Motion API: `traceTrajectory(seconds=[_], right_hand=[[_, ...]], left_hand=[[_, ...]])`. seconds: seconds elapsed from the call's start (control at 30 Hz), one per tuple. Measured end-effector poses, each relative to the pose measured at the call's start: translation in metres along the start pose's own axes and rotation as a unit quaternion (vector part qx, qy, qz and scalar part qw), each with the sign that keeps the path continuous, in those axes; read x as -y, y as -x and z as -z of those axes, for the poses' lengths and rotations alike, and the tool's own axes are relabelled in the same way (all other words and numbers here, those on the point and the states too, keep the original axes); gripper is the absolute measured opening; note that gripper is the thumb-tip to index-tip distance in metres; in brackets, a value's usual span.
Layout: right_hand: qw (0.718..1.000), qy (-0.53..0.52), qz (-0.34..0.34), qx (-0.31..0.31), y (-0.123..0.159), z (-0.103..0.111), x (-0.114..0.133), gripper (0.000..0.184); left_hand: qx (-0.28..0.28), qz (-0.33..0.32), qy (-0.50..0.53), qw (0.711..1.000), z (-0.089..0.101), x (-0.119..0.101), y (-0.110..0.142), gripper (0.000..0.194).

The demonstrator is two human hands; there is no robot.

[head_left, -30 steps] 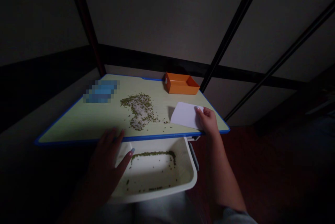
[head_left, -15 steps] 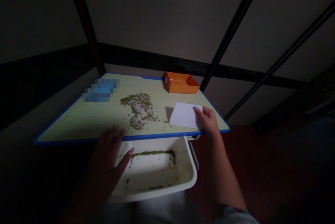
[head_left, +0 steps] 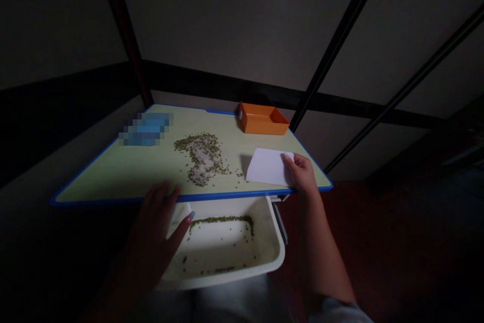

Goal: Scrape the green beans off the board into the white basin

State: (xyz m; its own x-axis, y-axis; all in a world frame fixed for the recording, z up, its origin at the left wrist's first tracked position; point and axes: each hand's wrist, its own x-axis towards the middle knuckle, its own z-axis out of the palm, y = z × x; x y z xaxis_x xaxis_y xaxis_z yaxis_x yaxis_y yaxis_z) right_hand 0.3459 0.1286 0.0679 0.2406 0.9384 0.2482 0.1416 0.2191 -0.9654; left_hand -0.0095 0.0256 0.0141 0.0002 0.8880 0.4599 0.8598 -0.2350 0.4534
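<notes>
A white card [head_left: 267, 167] is pinched at its right end by my right hand [head_left: 301, 171], thumb on top, over the right part of the table. My left hand [head_left: 157, 230] has its fingers spread, fingertips at the table's blue front edge and thumb over the white plastic bin [head_left: 278, 247]. On the pale green tabletop [head_left: 113, 177] lies a loose pile of green beans mixed with white grains [head_left: 203, 156], between the two hands. A few stray beans are scattered near the card's left edge. Inside the bin, more green beans [head_left: 223, 219] line the far side of the floor.
An orange open box [head_left: 264, 126] stands at the table's back right corner. A blurred-out blue item [head_left: 147, 129] lies at the back left. Behind the table rises a panelled wall [head_left: 227, 25]. The bin sits below the table's front edge, above my lap.
</notes>
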Motion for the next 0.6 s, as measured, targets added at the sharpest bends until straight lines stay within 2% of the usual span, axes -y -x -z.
traceTrajectory(seconds=[0.3,0.6], right_hand=[[1.000,0.004,0.004,-0.004,0.001,0.000,0.001,0.049],[1.000,-0.004,0.001,0.002,0.002,0.000,0.002,0.049]], left_hand=[[0.028,0.019,0.003,0.999,0.008,-0.011,-0.001,0.059],[0.007,0.000,0.006,1.000,0.001,-0.001,0.001,0.064]])
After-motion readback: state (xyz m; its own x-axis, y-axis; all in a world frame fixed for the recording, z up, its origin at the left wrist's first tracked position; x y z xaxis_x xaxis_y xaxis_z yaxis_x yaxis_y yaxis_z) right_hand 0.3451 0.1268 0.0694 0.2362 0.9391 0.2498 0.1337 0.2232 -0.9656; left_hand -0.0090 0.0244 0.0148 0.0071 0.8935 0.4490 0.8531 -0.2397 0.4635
